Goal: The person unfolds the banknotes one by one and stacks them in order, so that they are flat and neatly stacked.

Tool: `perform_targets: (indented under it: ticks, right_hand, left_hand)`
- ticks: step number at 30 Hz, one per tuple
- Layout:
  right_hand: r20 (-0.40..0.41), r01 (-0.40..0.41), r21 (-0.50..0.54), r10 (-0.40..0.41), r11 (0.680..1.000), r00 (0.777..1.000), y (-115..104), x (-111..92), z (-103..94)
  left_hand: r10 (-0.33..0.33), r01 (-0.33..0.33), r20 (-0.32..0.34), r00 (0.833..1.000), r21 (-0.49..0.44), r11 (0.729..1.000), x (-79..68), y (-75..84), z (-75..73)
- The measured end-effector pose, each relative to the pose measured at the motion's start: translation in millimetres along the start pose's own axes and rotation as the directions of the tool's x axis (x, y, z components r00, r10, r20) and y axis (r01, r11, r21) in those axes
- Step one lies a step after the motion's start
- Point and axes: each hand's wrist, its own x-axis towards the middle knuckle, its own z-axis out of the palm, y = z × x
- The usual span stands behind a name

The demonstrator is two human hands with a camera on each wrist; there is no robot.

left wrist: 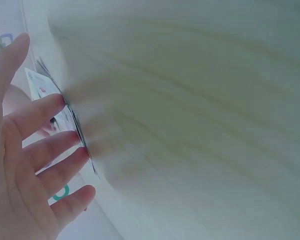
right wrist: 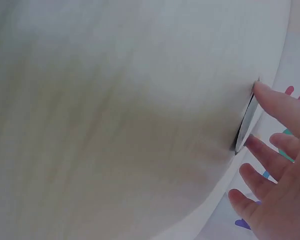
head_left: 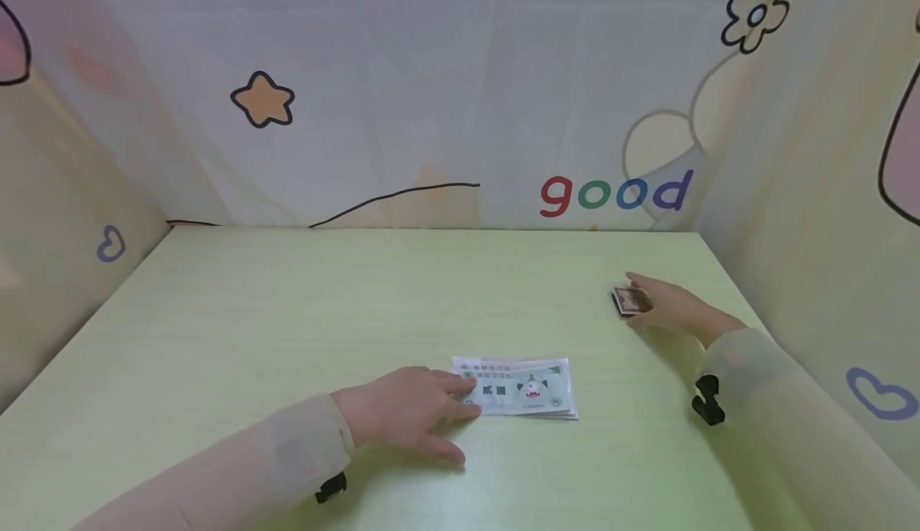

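A small stack of pale, printed play banknotes (head_left: 513,390) lies near the middle front of the table, its top one bearing a cartoon face. My left hand (head_left: 406,410) reaches it from the left with spread fingers, fingertips over its left edge. Seen from the left wrist, the stack (left wrist: 65,112) is edge-on against the fingertips. Farther back on the right, my right hand (head_left: 672,307) holds a small stack of brown-pictured cards (head_left: 631,301) between thumb and fingers. In the right wrist view these cards (right wrist: 246,122) stand thin and edge-on, the other fingers loosely bent beside them.
The pale green table (head_left: 323,299) reaches back to a cloth wall (head_left: 395,100) printed with a star, a flower and the word "good". Similar cloth sides (head_left: 826,275) border it left and right. Each sleeve cuff has a black clip (head_left: 707,400).
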Motion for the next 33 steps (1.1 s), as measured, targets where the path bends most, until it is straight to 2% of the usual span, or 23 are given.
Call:
perform_targets:
  ticks: [6,9,12,18,21,24,27,30,33]
  right_hand:
    - [-0.031,-0.010,0.047,0.012,0.999,0.999,-4.0,-2.5,-1.3]
    - [-0.073,-0.011,0.116,0.020,0.993,0.997,-8.6,-7.6,-4.2]
    - [-0.121,0.023,0.204,0.002,0.979,0.993,-14.4,-15.2,-6.2]
    - [-0.156,0.110,0.403,-0.050,0.908,0.986,-26.0,-32.3,-8.6]
    - [-0.138,0.148,0.474,-0.093,0.868,0.986,-31.6,-37.3,-7.8]
    - [-0.099,0.164,0.543,-0.131,0.824,0.986,-37.3,-39.2,-4.7]
    - [-0.049,0.161,0.602,-0.165,0.782,0.985,-45.8,-39.8,1.3]
    - [-0.006,0.165,0.634,-0.208,0.755,0.978,-56.7,-39.6,9.0]
    - [0.043,0.166,0.655,-0.255,0.737,0.966,-67.7,-39.3,17.5]
  left_hand:
    - [0.014,-0.014,-0.028,1.000,0.013,1.000,4.2,0.3,0.0]
    - [0.022,-0.022,-0.046,0.999,0.019,1.000,7.1,0.0,-0.4]
    - [0.026,-0.026,-0.063,0.998,0.010,1.000,9.1,-0.3,-1.1]
    - [0.026,-0.028,-0.087,0.996,-0.022,0.999,12.7,0.7,-2.4]
    - [0.024,-0.024,-0.140,0.990,0.002,1.000,14.3,0.2,-5.6]
    - [-0.022,0.019,-0.220,0.975,-0.016,1.000,16.8,0.1,-10.8]
    - [-0.118,0.083,-0.290,0.950,-0.132,0.988,20.1,-0.2,-16.7]
    - [-0.220,0.120,-0.338,0.915,-0.292,0.949,23.8,-0.7,-21.1]
    - [-0.296,0.109,-0.386,0.874,-0.438,0.893,29.4,-1.1,-22.6]
